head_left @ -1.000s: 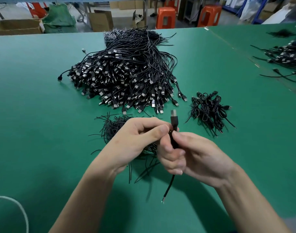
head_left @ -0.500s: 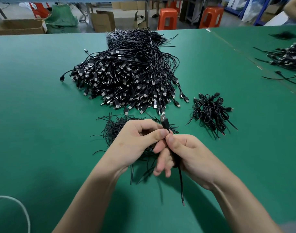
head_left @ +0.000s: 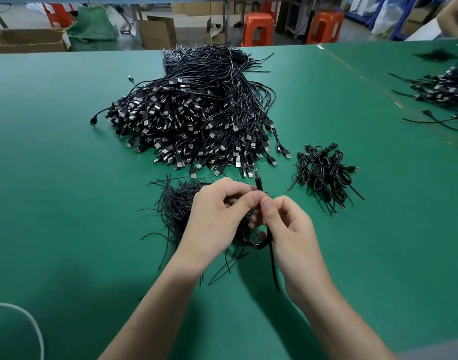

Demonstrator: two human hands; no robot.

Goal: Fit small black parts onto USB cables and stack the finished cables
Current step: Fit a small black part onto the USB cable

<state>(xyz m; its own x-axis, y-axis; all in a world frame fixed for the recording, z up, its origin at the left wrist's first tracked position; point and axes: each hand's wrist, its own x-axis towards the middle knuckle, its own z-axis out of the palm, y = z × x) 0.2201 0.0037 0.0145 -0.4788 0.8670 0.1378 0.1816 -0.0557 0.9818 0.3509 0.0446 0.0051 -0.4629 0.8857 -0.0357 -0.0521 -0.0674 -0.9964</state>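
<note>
Two hands pinch one thin USB cable [head_left: 259, 181] above the matte green table [head_left: 66, 203].
Left hand [head_left: 214, 216] and right hand [head_left: 287, 229] clamp fingertips on its cord below the plug; wiry strips [head_left: 175, 203] beneath, coiled bundle [head_left: 324, 175] right, bristling heap [head_left: 196, 120] beyond.

Matt green table mat [head_left: 66, 178]; glossy black plastic-sheathed cable [head_left: 273, 266]; metal plugs [head_left: 186, 141].

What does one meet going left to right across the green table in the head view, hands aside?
White cord at the near-left edge, loose heap of thin black strips, small pile of coiled black cables, spread of black USB cables at the right edge. The large USB cable pile overlaps, so is omitted.
</note>
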